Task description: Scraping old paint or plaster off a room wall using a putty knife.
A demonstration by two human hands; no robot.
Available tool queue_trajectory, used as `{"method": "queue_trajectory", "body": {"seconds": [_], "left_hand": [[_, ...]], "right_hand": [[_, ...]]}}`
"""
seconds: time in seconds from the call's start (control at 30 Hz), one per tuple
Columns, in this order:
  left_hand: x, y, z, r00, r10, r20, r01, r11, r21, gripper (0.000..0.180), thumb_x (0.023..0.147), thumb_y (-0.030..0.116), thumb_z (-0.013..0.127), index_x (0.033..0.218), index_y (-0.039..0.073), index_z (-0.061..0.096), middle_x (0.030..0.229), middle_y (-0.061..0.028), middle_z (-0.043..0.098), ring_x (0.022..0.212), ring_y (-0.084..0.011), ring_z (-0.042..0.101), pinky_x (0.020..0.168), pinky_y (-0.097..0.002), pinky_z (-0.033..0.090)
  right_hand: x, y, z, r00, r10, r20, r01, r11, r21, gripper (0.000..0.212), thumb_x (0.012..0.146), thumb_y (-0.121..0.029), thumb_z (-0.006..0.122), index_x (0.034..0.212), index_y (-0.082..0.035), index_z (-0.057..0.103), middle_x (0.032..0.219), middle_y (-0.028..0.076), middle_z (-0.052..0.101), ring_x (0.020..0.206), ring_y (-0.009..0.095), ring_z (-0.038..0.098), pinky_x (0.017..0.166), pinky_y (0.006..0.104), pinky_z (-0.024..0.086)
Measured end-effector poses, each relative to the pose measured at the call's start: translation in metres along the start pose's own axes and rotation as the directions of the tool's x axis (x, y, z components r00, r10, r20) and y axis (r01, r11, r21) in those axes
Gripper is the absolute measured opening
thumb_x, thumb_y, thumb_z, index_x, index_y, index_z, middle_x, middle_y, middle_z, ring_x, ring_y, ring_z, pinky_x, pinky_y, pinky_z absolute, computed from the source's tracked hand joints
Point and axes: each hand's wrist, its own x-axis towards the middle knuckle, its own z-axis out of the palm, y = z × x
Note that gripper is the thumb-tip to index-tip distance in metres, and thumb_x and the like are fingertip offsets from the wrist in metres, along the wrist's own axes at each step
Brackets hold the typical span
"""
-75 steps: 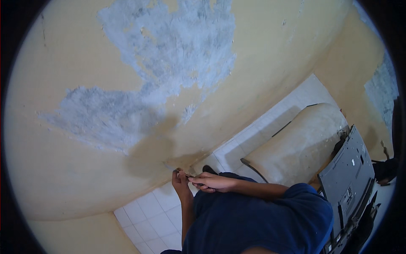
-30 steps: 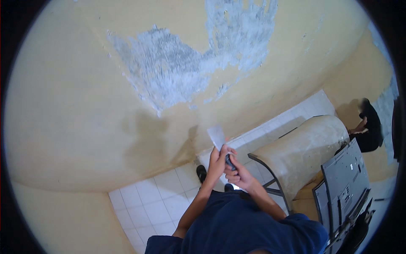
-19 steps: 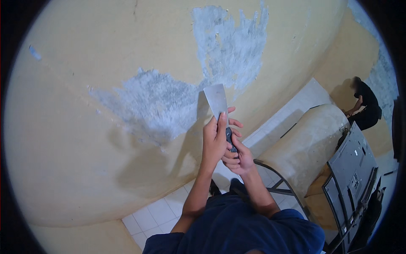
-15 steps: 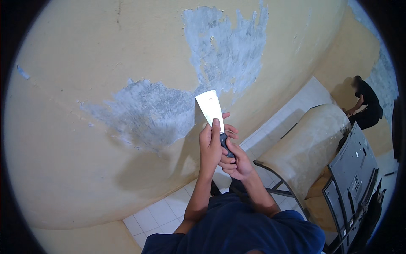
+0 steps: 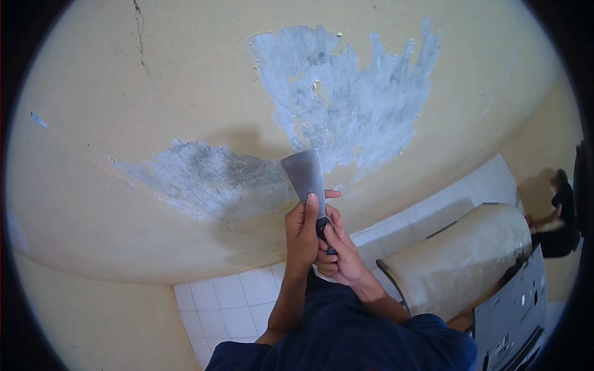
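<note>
A putty knife (image 5: 304, 175) with a broad metal blade and a black handle is held up in front of me, blade toward the wall. My left hand (image 5: 301, 238) grips it where the blade narrows, the thumb lying flat on the metal. Lower down, my right hand (image 5: 343, 260) is wrapped round the handle, covering part of it. Behind the blade, the cream wall (image 5: 204, 93) has a large bare grey patch (image 5: 346, 93) at the upper middle. A second grey patch (image 5: 216, 176) spreads to the left. Whether the blade edge touches the wall, I cannot tell.
A worn, beige curved-top object with a dark edge (image 5: 458, 260) stands at the right. Beside it leans a grey metal panel (image 5: 513, 309). Another person in dark clothes (image 5: 560, 213) is bent over at the far right. White floor tiles (image 5: 241, 303) run along the wall's foot.
My view has shifted, so the wall patches appear larger and the other person sits farther right and lower. The blade has lost its bright glare. Both hands still hold the putty knife.
</note>
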Motion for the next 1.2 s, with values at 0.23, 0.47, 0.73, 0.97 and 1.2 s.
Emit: {"method": "queue_trajectory", "body": {"seconds": [0.23,0.47,0.73,0.97,1.2], "left_hand": [[-0.001,-0.002,0.004,0.992,-0.121,-0.031,0.123,0.991,0.053,0.054,0.098,0.042,0.033,0.092,-0.006,0.056,0.054,-0.0073,0.054,0.046,-0.0125,0.053,0.039,-0.0222,0.038],[0.005,-0.015,0.006,0.998,0.051,0.022,-0.05,0.997,-0.061,0.052,0.099,0.038,0.032,0.087,-0.005,0.056,0.056,-0.0067,0.056,0.046,-0.0093,0.052,0.044,-0.0218,0.042],[-0.005,-0.006,0.005,1.0,-0.021,0.014,0.022,0.999,-0.025,0.051,0.099,0.037,0.033,0.084,-0.005,0.058,0.056,-0.0067,0.055,0.047,-0.0102,0.053,0.042,-0.0218,0.04],[0.012,0.01,0.009,0.985,0.171,0.012,-0.168,0.976,-0.137,0.048,0.099,0.034,0.035,0.082,-0.006,0.056,0.056,-0.008,0.054,0.047,-0.0116,0.052,0.044,-0.0218,0.041],[0.006,-0.028,-0.014,0.995,0.046,0.089,-0.032,0.989,-0.147,0.038,0.099,0.029,0.038,0.091,-0.004,0.054,0.058,-0.0094,0.055,0.051,-0.0125,0.054,0.048,-0.0239,0.043]], "right_hand": [[-0.003,-0.011,0.004,0.988,-0.075,-0.133,0.044,0.974,-0.222,0.029,0.097,-0.038,0.04,0.083,-0.012,0.039,0.053,-0.006,0.027,0.038,0.003,0.021,0.036,0.0194,0.015],[-0.013,-0.017,0.0,0.991,-0.091,-0.096,0.055,0.945,-0.321,0.03,0.098,-0.031,0.04,0.078,-0.009,0.04,0.055,-0.004,0.032,0.043,0.005,0.026,0.04,0.0212,0.019],[-0.02,-0.015,0.003,0.994,-0.061,-0.088,0.039,0.973,-0.226,0.029,0.099,-0.031,0.038,0.08,-0.01,0.04,0.056,-0.004,0.033,0.043,0.005,0.028,0.041,0.0203,0.02],[-0.007,-0.031,0.018,0.985,-0.17,-0.028,0.137,0.873,-0.467,0.029,0.099,-0.028,0.038,0.08,-0.007,0.042,0.057,-0.003,0.033,0.046,0.004,0.027,0.042,0.0207,0.02],[0.002,0.002,-0.017,0.989,-0.137,-0.053,0.115,0.946,-0.304,0.028,0.099,-0.027,0.036,0.079,-0.007,0.04,0.057,-0.002,0.034,0.045,0.005,0.028,0.042,0.0203,0.02]]}}
